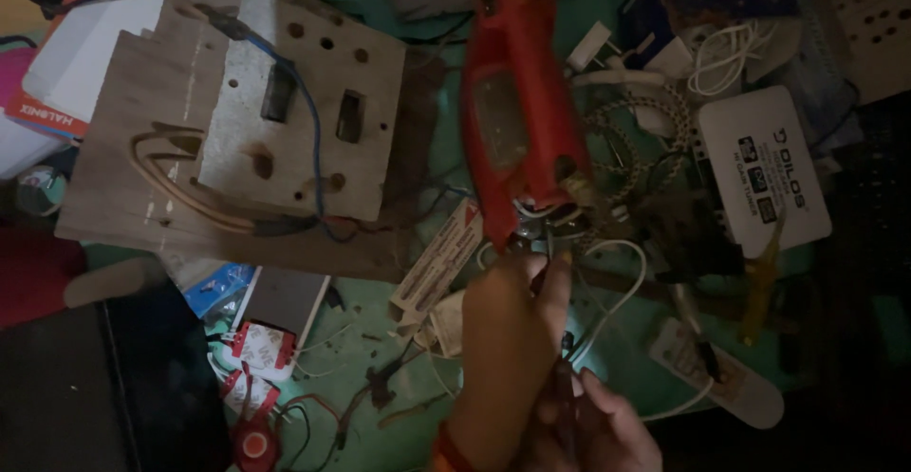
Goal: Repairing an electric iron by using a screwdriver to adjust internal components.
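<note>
A long red plastic device (pixel 520 111) with a clear window lies at the middle of a cluttered green bench, and thin wires (pixel 569 221) hang from its near end. My left hand (pixel 508 339), a red band at its wrist, reaches up to that end with thumb and fingers pinched together on the wires. My right hand (pixel 607 429) sits just below and to the right. It is closed around a thin dark tool (pixel 566 387) that points up toward the left hand. Dim light hides the tool's tip.
A wooden board (pixel 237 121) with holes, slots and a blue wire lies at the left. A white box (pixel 764 168), a yellow-handled tool (pixel 759 282) and a flat white strip (pixel 721 377) lie at the right. White cable coils (pixel 726 55) are behind. A black slab (pixel 114 387) fills the lower left.
</note>
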